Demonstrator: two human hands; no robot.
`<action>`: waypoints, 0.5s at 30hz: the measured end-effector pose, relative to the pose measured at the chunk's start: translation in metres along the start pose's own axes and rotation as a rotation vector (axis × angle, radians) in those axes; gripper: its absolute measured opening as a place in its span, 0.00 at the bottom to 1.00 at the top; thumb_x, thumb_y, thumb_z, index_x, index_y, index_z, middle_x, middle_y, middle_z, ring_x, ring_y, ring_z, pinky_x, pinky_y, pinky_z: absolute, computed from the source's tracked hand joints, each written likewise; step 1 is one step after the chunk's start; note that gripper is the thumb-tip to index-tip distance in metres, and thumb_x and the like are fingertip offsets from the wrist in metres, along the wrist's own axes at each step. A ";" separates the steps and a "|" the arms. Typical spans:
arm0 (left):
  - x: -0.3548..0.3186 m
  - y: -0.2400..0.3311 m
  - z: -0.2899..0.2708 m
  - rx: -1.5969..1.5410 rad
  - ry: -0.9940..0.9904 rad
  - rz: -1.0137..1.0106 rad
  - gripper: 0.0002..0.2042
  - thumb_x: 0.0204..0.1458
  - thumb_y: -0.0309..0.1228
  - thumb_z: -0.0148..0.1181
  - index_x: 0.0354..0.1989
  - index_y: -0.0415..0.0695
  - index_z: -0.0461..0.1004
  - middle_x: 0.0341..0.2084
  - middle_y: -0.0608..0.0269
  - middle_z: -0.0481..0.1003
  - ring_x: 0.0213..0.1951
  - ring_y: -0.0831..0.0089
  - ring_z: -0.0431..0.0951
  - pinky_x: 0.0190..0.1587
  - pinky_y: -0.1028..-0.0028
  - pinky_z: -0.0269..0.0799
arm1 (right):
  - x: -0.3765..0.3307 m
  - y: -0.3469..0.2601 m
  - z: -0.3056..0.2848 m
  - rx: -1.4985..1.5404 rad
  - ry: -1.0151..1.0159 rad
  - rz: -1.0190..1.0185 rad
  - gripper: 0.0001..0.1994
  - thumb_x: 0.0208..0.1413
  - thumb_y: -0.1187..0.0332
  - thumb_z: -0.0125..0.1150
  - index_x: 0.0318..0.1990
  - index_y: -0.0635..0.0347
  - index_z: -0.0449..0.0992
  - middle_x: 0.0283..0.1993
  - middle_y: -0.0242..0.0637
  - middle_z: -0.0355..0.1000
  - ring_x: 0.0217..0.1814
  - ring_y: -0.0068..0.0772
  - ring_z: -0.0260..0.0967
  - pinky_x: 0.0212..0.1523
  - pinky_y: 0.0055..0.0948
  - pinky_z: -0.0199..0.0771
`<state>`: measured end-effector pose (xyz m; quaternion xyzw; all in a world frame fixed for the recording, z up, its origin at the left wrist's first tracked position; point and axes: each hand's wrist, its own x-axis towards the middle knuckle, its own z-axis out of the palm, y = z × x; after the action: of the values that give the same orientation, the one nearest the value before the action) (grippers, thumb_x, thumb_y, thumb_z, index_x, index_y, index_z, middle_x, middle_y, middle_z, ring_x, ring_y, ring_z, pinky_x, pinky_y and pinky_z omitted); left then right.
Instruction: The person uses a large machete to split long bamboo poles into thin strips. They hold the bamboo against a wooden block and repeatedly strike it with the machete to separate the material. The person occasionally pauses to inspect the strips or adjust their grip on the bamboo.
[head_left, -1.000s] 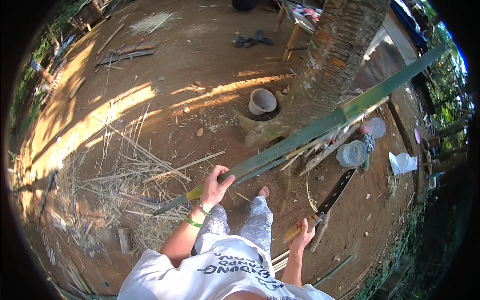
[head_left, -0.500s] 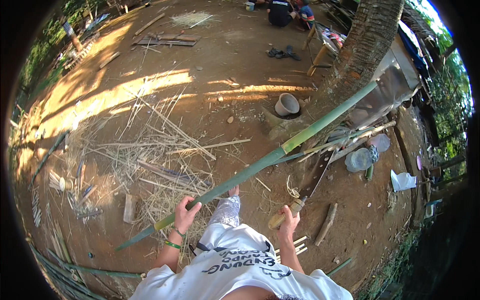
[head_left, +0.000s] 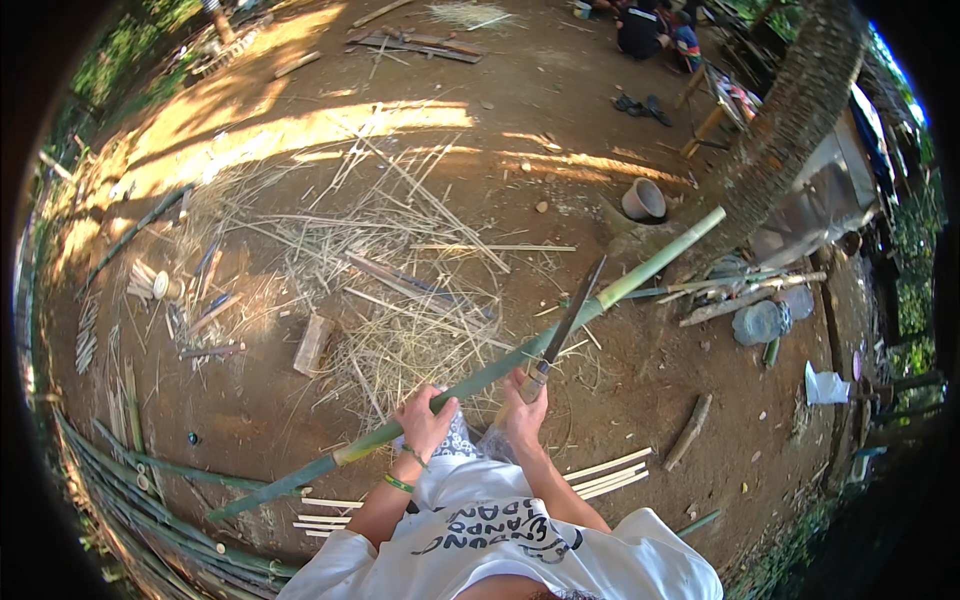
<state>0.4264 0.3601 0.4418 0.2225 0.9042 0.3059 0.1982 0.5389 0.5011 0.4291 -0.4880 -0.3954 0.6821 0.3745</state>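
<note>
A long green bamboo pole (head_left: 640, 272) slants across in front of me, from the lower left up to the far right. My left hand (head_left: 426, 424) is closed round it, below its middle. In my right hand (head_left: 524, 412) is a machete (head_left: 574, 312), gripped by its light wooden handle, with the dark blade pointing up and away. The blade crosses the pole just right of my left hand; whether it touches the bamboo I cannot tell. Beneath the pole lies a heap of pale bamboo shavings and strips (head_left: 400, 345).
A wooden block (head_left: 313, 344) lies left of the shavings. Several bamboo poles (head_left: 150, 520) are stacked at the lower left. Pale strips (head_left: 610, 475) and a short log (head_left: 688, 432) lie to my right. A bucket (head_left: 644, 201) stands by the tree trunk (head_left: 800, 110); people (head_left: 642, 30) sit far off.
My right hand has brought the machete leftward and up, from low on the right to the pole beside my left hand. My left hand still holds the pole. The view has turned left.
</note>
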 end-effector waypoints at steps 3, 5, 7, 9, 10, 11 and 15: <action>0.002 -0.047 -0.031 -0.064 -0.081 -0.057 0.19 0.52 0.52 0.63 0.41 0.50 0.76 0.39 0.59 0.80 0.47 0.55 0.77 0.56 0.47 0.55 | -0.044 0.032 0.052 -0.166 0.069 -0.041 0.14 0.55 0.78 0.66 0.48 0.64 0.72 0.45 0.37 0.74 0.46 0.29 0.72 0.49 0.31 0.71; 0.005 -0.080 -0.057 -0.081 -0.212 -0.115 0.20 0.52 0.53 0.63 0.40 0.50 0.77 0.40 0.59 0.80 0.49 0.57 0.77 0.53 0.49 0.56 | -0.058 0.070 0.084 -0.126 0.171 -0.107 0.10 0.53 0.79 0.66 0.42 0.61 0.73 0.37 0.32 0.71 0.37 0.25 0.68 0.40 0.28 0.69; 0.007 -0.123 -0.073 -0.024 -0.123 -0.023 0.20 0.52 0.52 0.63 0.41 0.49 0.77 0.33 0.58 0.81 0.42 0.54 0.79 0.52 0.49 0.59 | -0.075 0.115 0.107 -0.070 0.230 -0.133 0.11 0.53 0.80 0.66 0.42 0.62 0.73 0.37 0.31 0.72 0.36 0.25 0.69 0.37 0.27 0.69; 0.012 -0.166 -0.099 -0.026 -0.128 -0.005 0.20 0.51 0.52 0.63 0.41 0.50 0.77 0.37 0.58 0.79 0.45 0.56 0.76 0.49 0.51 0.58 | -0.105 0.129 0.149 -0.122 0.251 -0.085 0.13 0.52 0.81 0.64 0.44 0.63 0.73 0.37 0.32 0.72 0.34 0.25 0.69 0.35 0.27 0.69; 0.018 -0.184 -0.118 0.000 -0.081 0.082 0.21 0.51 0.52 0.63 0.44 0.50 0.78 0.37 0.57 0.79 0.44 0.56 0.76 0.51 0.51 0.58 | -0.114 0.143 0.170 -0.104 0.268 -0.095 0.13 0.53 0.81 0.64 0.45 0.63 0.73 0.38 0.33 0.72 0.34 0.26 0.69 0.35 0.28 0.70; 0.015 -0.200 -0.137 0.013 -0.043 0.150 0.21 0.51 0.52 0.63 0.46 0.50 0.78 0.38 0.56 0.78 0.42 0.55 0.75 0.52 0.50 0.58 | -0.126 0.156 0.181 -0.108 0.280 -0.101 0.13 0.53 0.81 0.63 0.46 0.64 0.72 0.39 0.33 0.72 0.34 0.26 0.69 0.35 0.29 0.70; -0.004 -0.253 -0.277 -0.539 0.078 0.290 0.20 0.56 0.40 0.62 0.55 0.44 0.76 0.42 0.52 0.78 0.47 0.57 0.78 0.55 0.57 0.69 | -0.155 0.189 0.242 -0.125 0.318 -0.097 0.18 0.52 0.83 0.63 0.52 0.68 0.70 0.45 0.40 0.73 0.43 0.32 0.73 0.43 0.32 0.75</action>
<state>0.2218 0.0482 0.4834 0.2768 0.7561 0.5683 0.1694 0.3203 0.2427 0.3661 -0.5924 -0.3959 0.5515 0.4338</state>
